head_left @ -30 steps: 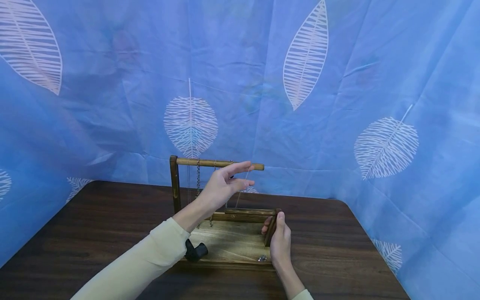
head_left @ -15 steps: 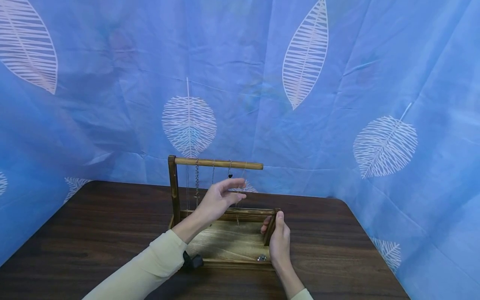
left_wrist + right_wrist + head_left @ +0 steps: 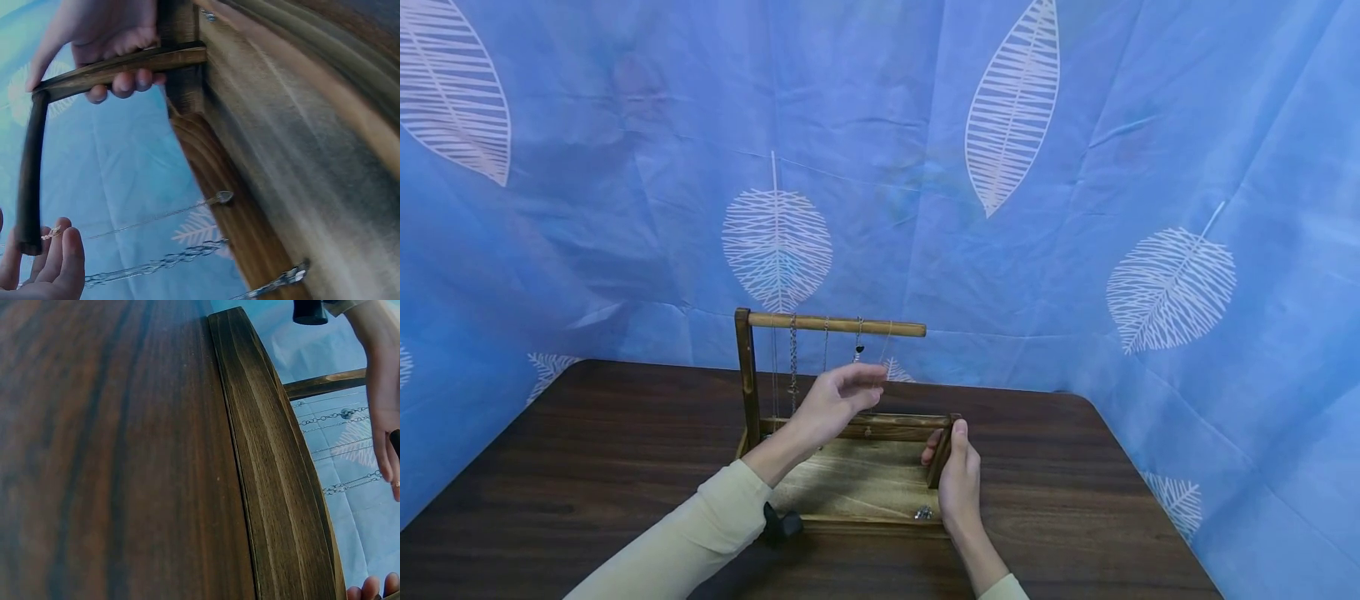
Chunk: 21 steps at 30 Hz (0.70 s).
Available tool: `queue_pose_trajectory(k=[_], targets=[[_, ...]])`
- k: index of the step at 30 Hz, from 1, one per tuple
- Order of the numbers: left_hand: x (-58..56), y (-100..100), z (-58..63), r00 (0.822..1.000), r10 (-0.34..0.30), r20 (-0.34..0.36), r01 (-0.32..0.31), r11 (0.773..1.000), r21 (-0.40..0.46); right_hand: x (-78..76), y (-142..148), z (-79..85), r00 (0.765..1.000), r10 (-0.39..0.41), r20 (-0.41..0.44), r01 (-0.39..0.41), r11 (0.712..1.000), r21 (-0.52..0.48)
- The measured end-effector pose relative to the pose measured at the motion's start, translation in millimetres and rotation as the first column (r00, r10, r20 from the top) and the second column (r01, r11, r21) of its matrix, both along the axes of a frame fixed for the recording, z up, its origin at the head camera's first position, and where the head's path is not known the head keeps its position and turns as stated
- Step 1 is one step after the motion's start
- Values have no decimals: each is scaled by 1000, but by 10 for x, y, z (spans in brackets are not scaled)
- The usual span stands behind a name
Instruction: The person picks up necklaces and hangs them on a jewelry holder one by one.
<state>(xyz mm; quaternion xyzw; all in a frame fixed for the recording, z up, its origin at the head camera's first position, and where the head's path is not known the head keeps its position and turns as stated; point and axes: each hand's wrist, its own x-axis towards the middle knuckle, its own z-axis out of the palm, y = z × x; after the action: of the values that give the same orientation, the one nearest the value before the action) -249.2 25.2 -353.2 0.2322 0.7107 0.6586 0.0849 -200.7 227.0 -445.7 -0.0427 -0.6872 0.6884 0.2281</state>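
Note:
A wooden jewelry stand point(image 3: 842, 523) bears several necklaces on its upper rod point(image 3: 880, 327). My left hand point(image 3: 835, 404) is in front of the hanging chains, its thumb and fingers around a thin gold-toned necklace point(image 3: 889, 340). In the left wrist view, a gold-coloured bit point(image 3: 53, 232) of it shows against the fingertips, and a small pendant point(image 3: 225, 197) lies along the wooden bar. My right hand point(image 3: 962, 487) grips the stand's right post point(image 3: 942, 462), thumb on the near side and fingers behind. To the left hangs a thicker chain point(image 3: 793, 358).
The stand rests on a dark wooden table point(image 3: 1075, 500). Small shiny pieces point(image 3: 923, 512) lie at the tray's front right corner. A lower bar point(image 3: 910, 422) joins the right post. Behind hangs a blue leaf-print curtain point(image 3: 887, 167).
My left hand has come down from the upper rod along the thin necklace, and its thumb and fingers have drawn closer together. The right hand keeps its grip on the post.

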Motion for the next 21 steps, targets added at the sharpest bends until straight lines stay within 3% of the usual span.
queue_pose_trajectory(k=[9, 13, 17, 21], targets=[[69, -10, 276, 1000, -6, -21, 6, 1000, 19, 11, 12, -5, 1000, 22, -1, -22, 1000, 18], [134, 5, 340, 999, -26, -26, 28, 999, 43, 11, 20, -2, 1000, 18, -9, -18, 1000, 12], [236, 43, 309, 993, -111, -35, 112, 992, 50, 4, 27, -4, 1000, 7, -16, -6, 1000, 17], [352, 111, 206, 973, -231, -18, 231, 970, 74, 0, 38, -3, 1000, 9, -21, -9, 999, 37]])
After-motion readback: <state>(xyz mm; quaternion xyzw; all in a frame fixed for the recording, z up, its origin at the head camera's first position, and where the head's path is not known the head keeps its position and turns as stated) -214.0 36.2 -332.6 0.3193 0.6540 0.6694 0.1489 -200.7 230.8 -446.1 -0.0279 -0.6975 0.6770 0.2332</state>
